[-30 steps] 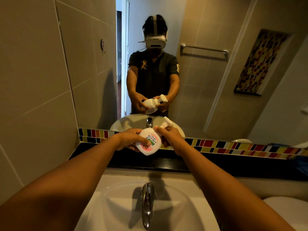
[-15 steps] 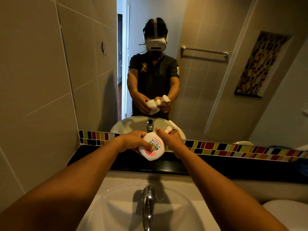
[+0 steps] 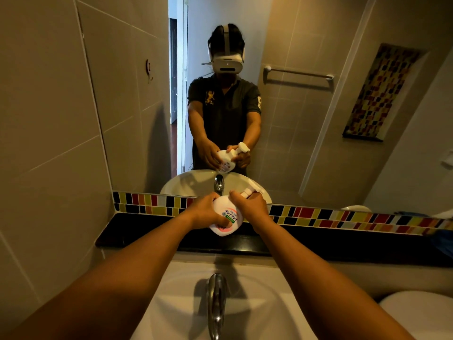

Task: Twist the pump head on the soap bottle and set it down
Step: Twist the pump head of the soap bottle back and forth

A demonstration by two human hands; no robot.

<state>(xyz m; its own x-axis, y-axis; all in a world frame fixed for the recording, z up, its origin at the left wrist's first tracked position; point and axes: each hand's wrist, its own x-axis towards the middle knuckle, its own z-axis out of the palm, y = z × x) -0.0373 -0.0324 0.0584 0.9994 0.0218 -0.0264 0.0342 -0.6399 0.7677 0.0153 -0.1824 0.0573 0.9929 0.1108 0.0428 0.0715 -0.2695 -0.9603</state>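
Holding the one soap bottle [image 3: 226, 216] tilted above the black ledge [image 3: 147, 235], behind the single faucet [image 3: 215, 300], I had my left hand [image 3: 204, 212] clasped round its body and my right hand [image 3: 250, 207] wrapped round the neck beneath the pump head [image 3: 247, 191]. It looked light, smooth plastic, probably slippery, so I judged the wide body the place to brace and the pump collar the place to turn.
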